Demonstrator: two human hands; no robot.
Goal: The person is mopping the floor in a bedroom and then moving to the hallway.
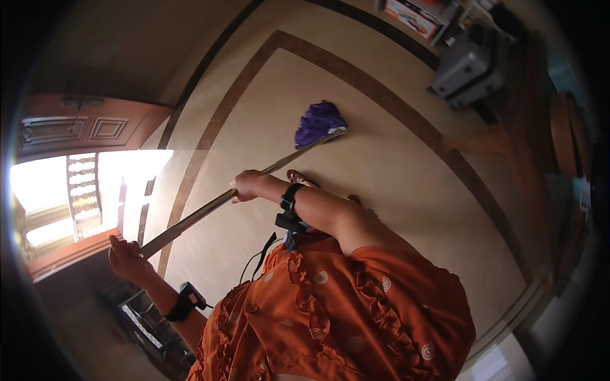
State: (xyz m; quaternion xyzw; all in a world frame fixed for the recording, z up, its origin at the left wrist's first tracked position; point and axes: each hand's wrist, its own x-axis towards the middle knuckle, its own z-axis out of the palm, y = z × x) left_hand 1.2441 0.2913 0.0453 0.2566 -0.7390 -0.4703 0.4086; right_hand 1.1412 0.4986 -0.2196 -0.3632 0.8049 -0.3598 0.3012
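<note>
A long mop handle (pixel 197 216) runs slantwise across the view, from the lower left up to the middle. My left hand (pixel 129 258) is wrapped round its upper end, near the doorway. Farther along the shaft, my right hand (pixel 246 186) grips it in front of my body. At the other end a bunched purple mop head (pixel 318 122) rests on the tan floor (pixel 387 171), just beyond my feet. Dark straps with small devices circle both of my wrists.
A brown wooden door (pixel 95 127) stands by a bright doorway at the left. To the far right are a grey suitcase (pixel 467 63), a shelf with a box (pixel 412 17) and wooden furniture (pixel 518 140). Dark brown bands border the floor.
</note>
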